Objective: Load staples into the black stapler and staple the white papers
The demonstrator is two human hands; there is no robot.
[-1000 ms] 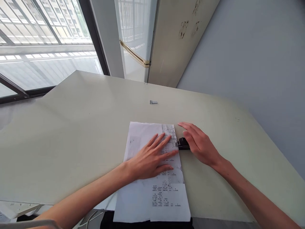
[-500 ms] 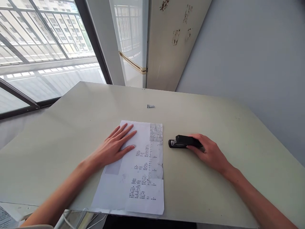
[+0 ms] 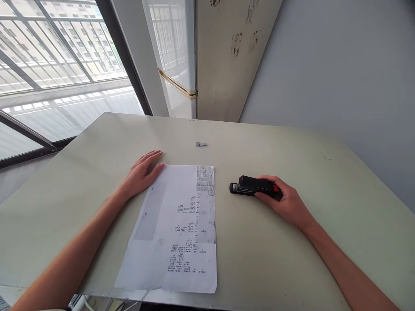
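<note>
Printed paper (image 3: 175, 229) lies flat on the pale table (image 3: 266, 259), reaching its front edge. At the paper's upper left corner rests my left hand (image 3: 142, 173), its thumb on the corner and its fingers stretched out on the table, holding nothing. To the right of the paper, my right hand (image 3: 287, 198) is wrapped round the rear of a black stapler (image 3: 256, 185) with a red mark. The stapler's front end points left, toward the paper, without touching it. A small strip of staples (image 3: 201, 144) lies beyond the paper.
Behind the table stand a fridge-like cabinet (image 3: 223, 86) with a gold handle and a grey wall (image 3: 340, 65). A window (image 3: 58, 52) with railings is at the left. Cables hang below the front edge.
My left hand has slid off the middle of the paper to its upper left corner. The paper has shifted slightly left in view. My right hand still holds the stapler, now tilted a little differently.
</note>
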